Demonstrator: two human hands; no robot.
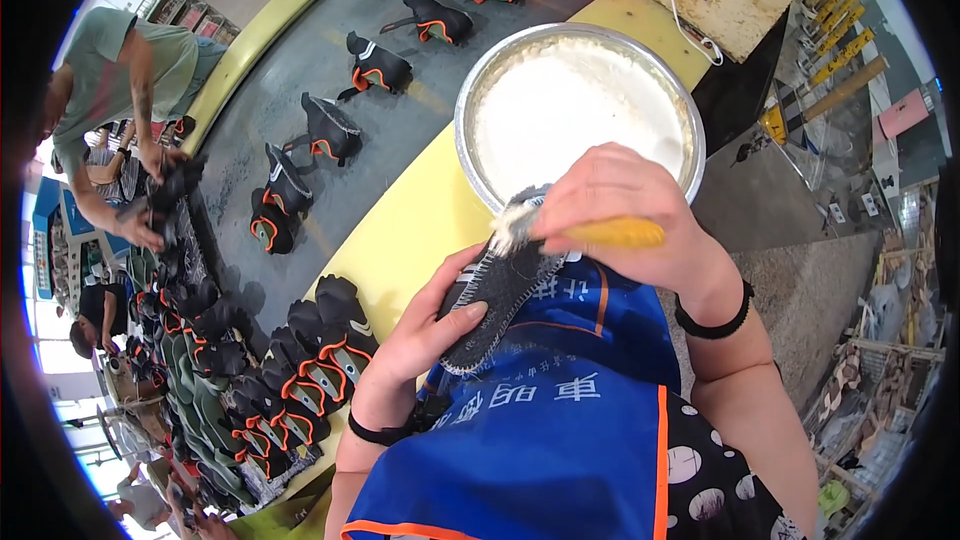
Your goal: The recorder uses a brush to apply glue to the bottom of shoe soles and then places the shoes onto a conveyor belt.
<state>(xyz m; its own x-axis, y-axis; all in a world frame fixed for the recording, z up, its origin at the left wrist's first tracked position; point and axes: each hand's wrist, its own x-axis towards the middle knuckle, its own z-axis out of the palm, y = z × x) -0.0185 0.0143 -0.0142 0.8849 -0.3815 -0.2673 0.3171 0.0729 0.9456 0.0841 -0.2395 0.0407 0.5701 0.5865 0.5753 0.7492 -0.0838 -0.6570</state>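
Observation:
My left hand (425, 335) grips a dark grey shoe upper (520, 285) with pale zigzag stitching around its bottom edge, fingers and thumb on its sides. It is held bottom face up in front of my blue apron (540, 430). In my right hand (625, 200) is a brush (625, 232) with a yellow handle. Its whitish bristles touch the far end of the upper. Just beyond both hands stands a round metal bowl (463, 125) holding white, creamy liquid (560, 110). My right fingers partly hide the brush handle and the upper's far end.
A dark conveyor belt (400, 130) with yellow edging (420, 180) curves past on the left, carrying a spaced row of black shoe uppers (380, 62). Many uppers with orange trim (310, 370) and green soles (190, 390) crowd the near left. Across the belt a co-worker (140, 80) handles dark pieces.

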